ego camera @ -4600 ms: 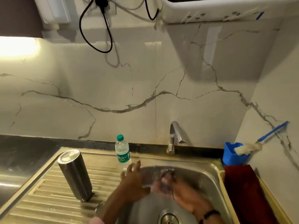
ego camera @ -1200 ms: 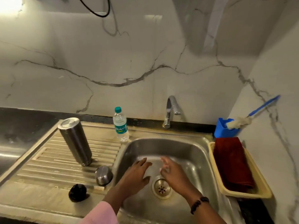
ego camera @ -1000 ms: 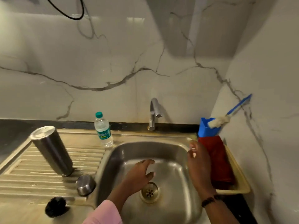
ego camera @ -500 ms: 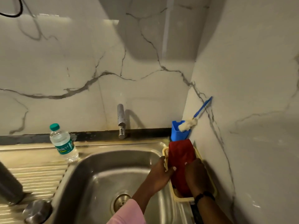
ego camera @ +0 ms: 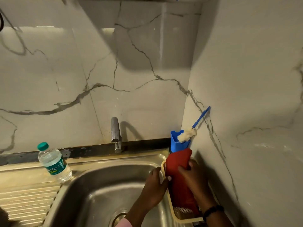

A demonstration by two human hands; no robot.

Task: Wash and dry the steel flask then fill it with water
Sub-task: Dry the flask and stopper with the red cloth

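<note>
Head view: the steel flask is out of the frame now; only a dark blurred shape shows at the bottom left edge, and I cannot tell what it is, so its axis and heading cannot be read. Both hands are at the red cloth (ego camera: 179, 177), which lies lengthwise in the yellow tray (ego camera: 185, 220), its long axis running away from the person toward the corner. The right hand (ego camera: 192, 177) is closed over the cloth's upper half, fingers curled across its top. The left hand (ego camera: 155, 185) lies on the tray's left rim, thumb touching the cloth's edge, fingers loosely spread and gripping nothing.

Beyond the hands a blue holder (ego camera: 176, 145) stands in the corner with a bottle brush (ego camera: 188, 133) leaning out of it against the wall. Left of the hands is the sink (ego camera: 105, 190), the tap (ego camera: 115, 133) behind it, and farther left a plastic water bottle (ego camera: 54, 163) on the counter (ego camera: 19, 176).

Half a second ago the cloth lay flatter in the tray; its far end is now lifted and bunched. The view has swung slightly left.
</note>
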